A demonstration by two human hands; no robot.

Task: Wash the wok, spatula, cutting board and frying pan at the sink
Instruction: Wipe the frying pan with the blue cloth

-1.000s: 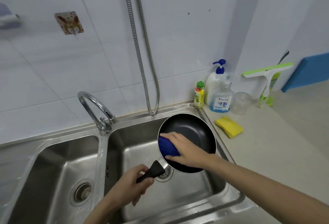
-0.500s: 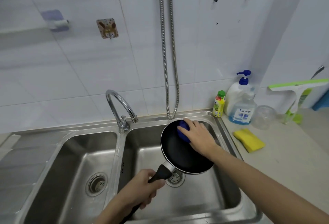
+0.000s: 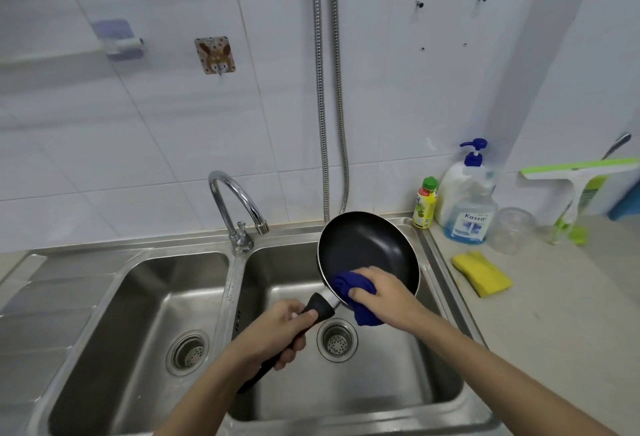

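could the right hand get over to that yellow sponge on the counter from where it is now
Probably yes. The yellow sponge lies in the open on the counter, just right of the sink, with nothing between it and the right hand. That hand is gripping a blue cloth against the frying pan, so it would have to drop that first.

A: Where is the view from?
B: Head-worn, wide-angle, above the near edge of the double sink [image 3: 228, 283], close in.
A: Facing?
B: Forward and down; tiled wall behind the sink, tabletop [image 3: 561, 324] right of it.
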